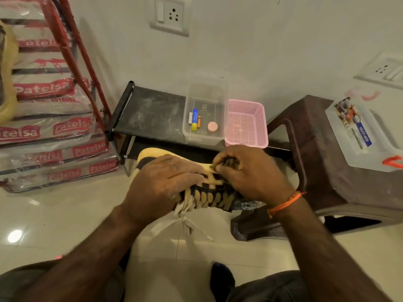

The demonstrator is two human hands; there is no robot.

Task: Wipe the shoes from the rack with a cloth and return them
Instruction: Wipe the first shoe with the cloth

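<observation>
Yellow-and-black sneaker [209, 192] is held in mid-air in front of the shoe rack [148, 114], above the tiled floor [65, 214], toe pointed at the rack, laces toward the camera. Left hand [161, 182] is laid over the toe and side with fingers wrapped round the upper: judged as the steadying grip. Right hand [246, 177] is closed, fingertips pinching something at the tongue, either a lace or a small cloth; which one cannot be told. White cloth [174, 223] hangs below the sneaker, knotted lace ends dangling beside it.

Held off the floor, all sides can be reached and turned, presumably the reason for the grip.

Room: the rack's top shelf is half taken by a clear plastic box [205, 118] and a pink basket [246, 125] at its right end; left half is bare but dusty. Lower shelf lies just behind the toe, opening partly hidden. Brown plastic stool [316, 149] crowds the right wrist closely; stacked sacks [48, 131] and a red ladder [74, 62] bound the left, well apart. Return path straight ahead is judged open.
</observation>
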